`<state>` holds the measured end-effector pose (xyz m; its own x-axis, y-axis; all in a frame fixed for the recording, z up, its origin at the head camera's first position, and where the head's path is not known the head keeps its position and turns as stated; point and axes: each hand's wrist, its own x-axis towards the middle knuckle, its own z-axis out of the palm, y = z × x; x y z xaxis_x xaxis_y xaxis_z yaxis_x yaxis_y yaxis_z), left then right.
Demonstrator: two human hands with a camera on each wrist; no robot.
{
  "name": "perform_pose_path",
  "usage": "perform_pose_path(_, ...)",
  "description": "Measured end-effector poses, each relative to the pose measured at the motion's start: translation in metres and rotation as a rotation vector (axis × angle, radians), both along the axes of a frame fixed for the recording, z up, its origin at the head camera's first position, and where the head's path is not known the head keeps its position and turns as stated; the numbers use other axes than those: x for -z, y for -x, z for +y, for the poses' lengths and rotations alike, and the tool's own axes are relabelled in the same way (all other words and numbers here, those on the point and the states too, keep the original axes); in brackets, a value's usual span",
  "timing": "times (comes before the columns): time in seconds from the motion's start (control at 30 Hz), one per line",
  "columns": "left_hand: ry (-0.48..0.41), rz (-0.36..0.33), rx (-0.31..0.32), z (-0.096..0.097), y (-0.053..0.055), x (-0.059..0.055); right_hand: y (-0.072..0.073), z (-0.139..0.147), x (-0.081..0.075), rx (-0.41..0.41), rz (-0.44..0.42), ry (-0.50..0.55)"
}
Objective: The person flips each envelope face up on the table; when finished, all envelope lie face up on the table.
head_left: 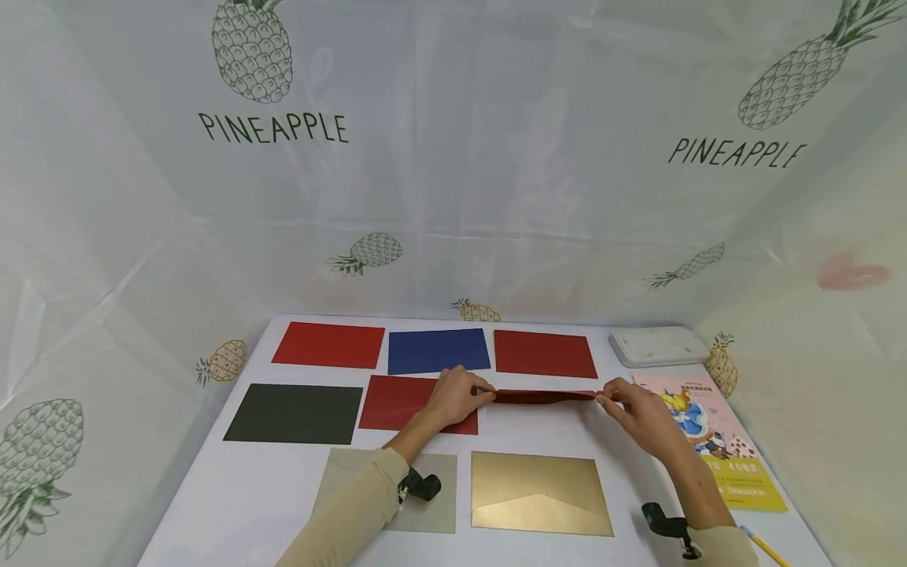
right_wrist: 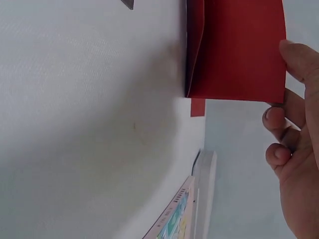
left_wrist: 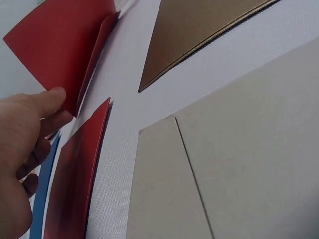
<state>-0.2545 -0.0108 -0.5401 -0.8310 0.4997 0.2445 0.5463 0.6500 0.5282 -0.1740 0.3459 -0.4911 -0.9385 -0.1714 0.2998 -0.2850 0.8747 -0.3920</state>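
A red envelope (head_left: pixel 544 397) is held up nearly edge-on above the white table. My left hand (head_left: pixel 453 398) pinches one end of it, and my right hand (head_left: pixel 643 413) pinches the other between thumb and fingers. Seen from the left wrist, the red envelope (left_wrist: pixel 70 40) stands tilted with a fold along its lower edge. The right wrist view shows the thumb on the corner of the red envelope (right_wrist: pixel 244 55), which has a folded strip along one side. Beneath my left hand lies a darker red envelope (head_left: pixel 397 402), partly covered by that hand.
Flat on the table (head_left: pixel 191 504) lie a red envelope (head_left: pixel 328 345), a blue one (head_left: pixel 439 351), another red one (head_left: pixel 544 353), a dark green one (head_left: pixel 294 413), a grey one (head_left: pixel 432 512) and a gold one (head_left: pixel 542 492). A white case (head_left: pixel 659 346), a booklet (head_left: pixel 744 482) and a pencil (head_left: pixel 765 546) lie right.
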Motion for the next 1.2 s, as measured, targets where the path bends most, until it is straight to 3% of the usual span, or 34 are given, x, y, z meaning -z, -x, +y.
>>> perform_pose_path(0.23, -0.079, 0.002, -0.039, 0.0, -0.004, 0.0, 0.002, -0.005, 0.0, 0.031, 0.061, 0.026)
perform_pose_path(0.53, -0.108, -0.011, -0.092, 0.0, -0.005, 0.005, 0.007, -0.013, 0.001, 0.028, 0.216, -0.002)
perform_pose_path(0.93, -0.061, 0.035, -0.1, 0.003, -0.01, 0.002, 0.023, -0.016, 0.009, 0.112, 0.256, -0.099)
perform_pose_path(1.2, -0.015, 0.045, -0.111, 0.007, -0.016, 0.001, 0.036, -0.021, 0.01, 0.138, 0.206, -0.129)
